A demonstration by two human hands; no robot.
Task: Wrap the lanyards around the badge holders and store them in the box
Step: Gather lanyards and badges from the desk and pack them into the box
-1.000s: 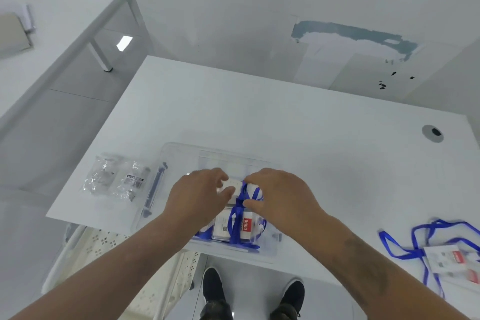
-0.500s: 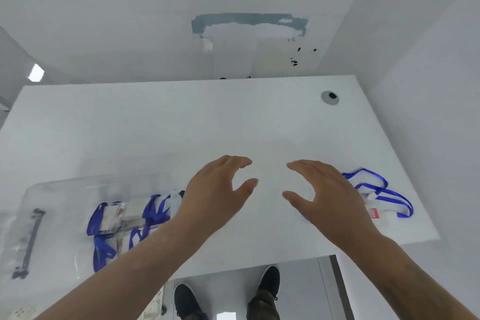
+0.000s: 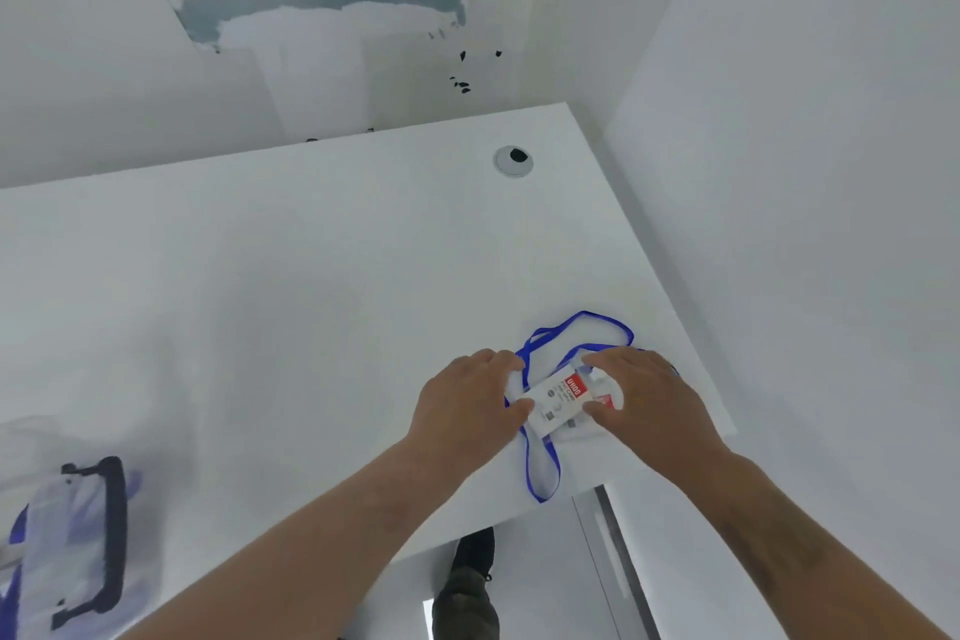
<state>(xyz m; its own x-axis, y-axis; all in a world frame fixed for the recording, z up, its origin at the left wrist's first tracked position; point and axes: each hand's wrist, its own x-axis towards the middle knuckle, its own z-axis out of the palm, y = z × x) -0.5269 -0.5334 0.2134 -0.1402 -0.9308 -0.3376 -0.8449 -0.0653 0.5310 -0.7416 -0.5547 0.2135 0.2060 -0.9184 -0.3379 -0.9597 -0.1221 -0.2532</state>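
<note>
Both grips grasping flat white badge holder [image 3: 561,405]: left hand [image 3: 467,405] pinches left edge, right hand [image 3: 644,400] curled over right side; thin blue lanyard [image 3: 540,468] loops loose on smooth white table [image 3: 260,301].

A single head-worn wide-angle camera looks steeply down and forward over the flat white table [image 3: 270,307] toward its far right corner, close above both forearms, with the grey floor [image 3: 550,582] visible below.

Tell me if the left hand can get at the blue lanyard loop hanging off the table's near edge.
Probably yes. The left hand grips the near end of the badge holder, and the lanyard loop hangs just below it over the table edge, with nothing lying between. It would have to let go of the holder first.
</note>
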